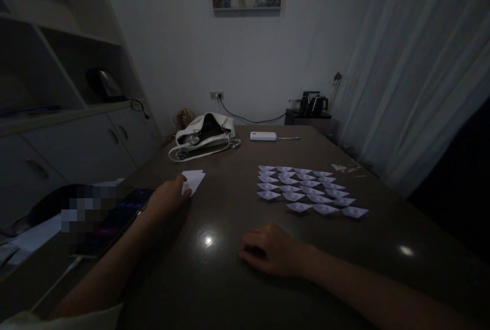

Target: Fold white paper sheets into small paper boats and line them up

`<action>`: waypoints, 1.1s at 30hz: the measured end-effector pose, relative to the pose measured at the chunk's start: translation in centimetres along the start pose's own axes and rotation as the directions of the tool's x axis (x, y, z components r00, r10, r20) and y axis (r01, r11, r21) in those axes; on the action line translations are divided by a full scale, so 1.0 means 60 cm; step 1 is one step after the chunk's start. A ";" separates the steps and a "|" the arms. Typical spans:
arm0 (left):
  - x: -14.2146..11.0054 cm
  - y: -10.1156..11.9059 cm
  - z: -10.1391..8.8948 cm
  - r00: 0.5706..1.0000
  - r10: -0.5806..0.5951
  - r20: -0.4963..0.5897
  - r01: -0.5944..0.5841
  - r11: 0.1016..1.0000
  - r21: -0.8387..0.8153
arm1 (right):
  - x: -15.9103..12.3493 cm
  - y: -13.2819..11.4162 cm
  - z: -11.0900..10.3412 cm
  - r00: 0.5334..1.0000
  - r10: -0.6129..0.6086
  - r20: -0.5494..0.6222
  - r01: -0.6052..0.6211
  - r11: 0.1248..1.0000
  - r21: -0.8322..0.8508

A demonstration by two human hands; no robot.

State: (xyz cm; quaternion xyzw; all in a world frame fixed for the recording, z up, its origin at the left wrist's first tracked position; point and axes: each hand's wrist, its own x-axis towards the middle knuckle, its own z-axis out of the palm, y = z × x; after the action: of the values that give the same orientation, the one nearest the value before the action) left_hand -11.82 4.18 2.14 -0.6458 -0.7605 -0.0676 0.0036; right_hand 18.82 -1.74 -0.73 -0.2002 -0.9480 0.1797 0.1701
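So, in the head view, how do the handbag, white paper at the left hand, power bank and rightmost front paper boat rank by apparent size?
1. Handbag
2. White paper, its visible part; the left hand covers some
3. Power bank and paper boat: too alike to rank, and the boat is nearer the camera

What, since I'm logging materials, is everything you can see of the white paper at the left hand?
The white paper looks plain and flat: overlapping sheets, edges offset, how many I cannot tell. It lies on the brown table, left of the paper boats. The left hand touches it, hiding its near left part.
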 end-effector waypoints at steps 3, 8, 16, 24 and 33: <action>0.006 -0.017 -0.003 0.991 0.088 0.099 -0.086 0.996 -0.021 | 0.000 -0.001 -0.001 1.000 0.005 0.002 -0.005 1.000 0.003; 0.018 -0.046 -0.006 0.975 0.167 0.146 -0.161 0.986 -0.049 | 0.002 -0.002 -0.002 1.000 0.003 0.001 -0.003 1.000 -0.006; 0.009 -0.023 -0.018 0.946 0.237 0.223 -0.264 0.960 0.097 | 0.003 -0.003 0.001 1.000 0.002 -0.018 -0.003 1.000 -0.008; 0.006 -0.017 -0.017 0.959 0.216 0.186 -0.244 0.959 0.145 | 0.004 -0.003 -0.001 1.000 0.005 -0.020 -0.005 1.000 0.003; 0.014 -0.027 -0.022 0.957 0.217 0.192 -0.241 0.964 0.115 | 0.004 -0.001 0.004 0.999 -0.009 -0.036 0.010 1.000 0.008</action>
State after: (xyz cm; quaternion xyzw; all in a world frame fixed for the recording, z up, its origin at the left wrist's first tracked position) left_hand -13.67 4.63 3.38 -0.7314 -0.6804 0.0436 -0.0124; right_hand 18.51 -1.78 -0.88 -0.1982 -0.9450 0.1792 0.1888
